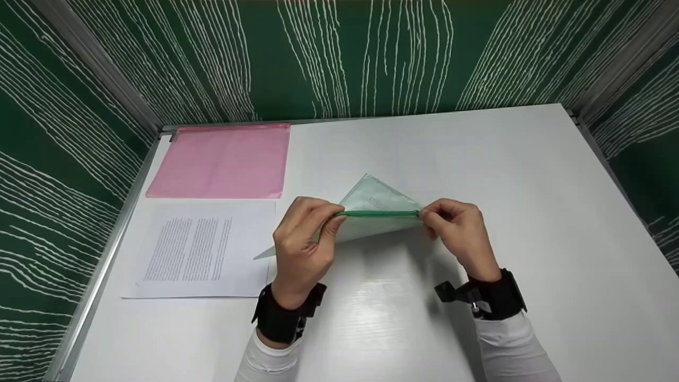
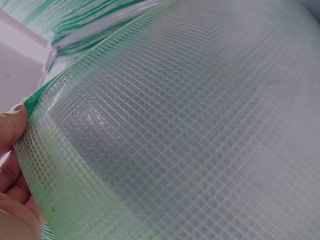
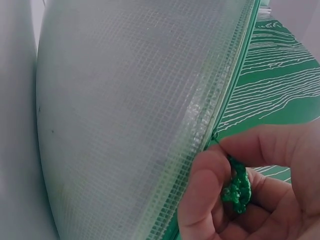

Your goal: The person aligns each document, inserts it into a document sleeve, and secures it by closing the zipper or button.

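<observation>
A translucent green mesh zip pouch (image 1: pixel 371 228) is held up over the white table, its green zipper (image 1: pixel 379 214) stretched level between both hands. Printed paper shows faintly through it. My left hand (image 1: pixel 307 239) pinches the zipper's left end between thumb and fingers. At the right end, my right hand (image 1: pixel 456 225) pinches the zipper pull; its green tassel-like end (image 3: pixel 240 190) hangs among the fingers in the right wrist view. The pouch's gridded side (image 2: pixel 175 125) fills most of the left wrist view, and one corner points away from me.
A pink zip pouch (image 1: pixel 217 164) lies flat at the table's back left. In front of it rests a printed white sheet (image 1: pixel 249 254), partly overlapped by the green pouch's left corner. Green panels with white lines (image 1: pixel 350 58) border the back and sides of the table.
</observation>
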Demonstrator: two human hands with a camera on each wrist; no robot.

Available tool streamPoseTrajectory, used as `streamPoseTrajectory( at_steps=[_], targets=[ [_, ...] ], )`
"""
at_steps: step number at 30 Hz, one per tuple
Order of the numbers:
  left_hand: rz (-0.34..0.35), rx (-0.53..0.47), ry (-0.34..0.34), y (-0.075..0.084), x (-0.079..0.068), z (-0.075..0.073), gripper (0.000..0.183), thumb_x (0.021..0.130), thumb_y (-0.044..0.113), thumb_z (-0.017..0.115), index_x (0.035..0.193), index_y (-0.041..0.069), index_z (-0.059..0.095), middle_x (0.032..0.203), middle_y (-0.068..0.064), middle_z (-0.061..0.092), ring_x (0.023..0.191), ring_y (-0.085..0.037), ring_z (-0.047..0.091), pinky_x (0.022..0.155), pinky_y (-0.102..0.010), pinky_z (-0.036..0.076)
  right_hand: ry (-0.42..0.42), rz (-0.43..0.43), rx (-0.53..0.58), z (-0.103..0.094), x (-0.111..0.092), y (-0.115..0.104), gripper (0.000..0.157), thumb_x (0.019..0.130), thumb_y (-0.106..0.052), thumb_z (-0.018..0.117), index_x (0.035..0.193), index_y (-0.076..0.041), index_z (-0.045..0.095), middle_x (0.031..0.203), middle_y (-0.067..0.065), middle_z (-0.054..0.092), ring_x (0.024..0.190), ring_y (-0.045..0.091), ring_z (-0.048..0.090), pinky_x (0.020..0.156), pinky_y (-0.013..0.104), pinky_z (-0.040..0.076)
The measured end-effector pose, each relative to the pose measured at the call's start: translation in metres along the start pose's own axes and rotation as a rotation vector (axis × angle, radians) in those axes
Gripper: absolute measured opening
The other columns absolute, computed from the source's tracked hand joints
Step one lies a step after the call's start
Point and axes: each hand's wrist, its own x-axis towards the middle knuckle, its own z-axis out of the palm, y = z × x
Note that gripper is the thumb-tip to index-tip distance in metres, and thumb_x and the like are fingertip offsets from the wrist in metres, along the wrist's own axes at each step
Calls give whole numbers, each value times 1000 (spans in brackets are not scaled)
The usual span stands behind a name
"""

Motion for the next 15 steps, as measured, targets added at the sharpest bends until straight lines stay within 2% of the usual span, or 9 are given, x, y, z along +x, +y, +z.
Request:
streamPoseTrajectory(
  at_steps=[15],
  targets=[
    [-17,-21,23,1,1,1,5,90,1,76,95,1,75,88,-8,66,81,-20,62,68,-29,49,4,12,-8,-3,2,3,13,97,-9,68,91,2,74,69,7,63,61,16,59,56,25,41]
  ],
)
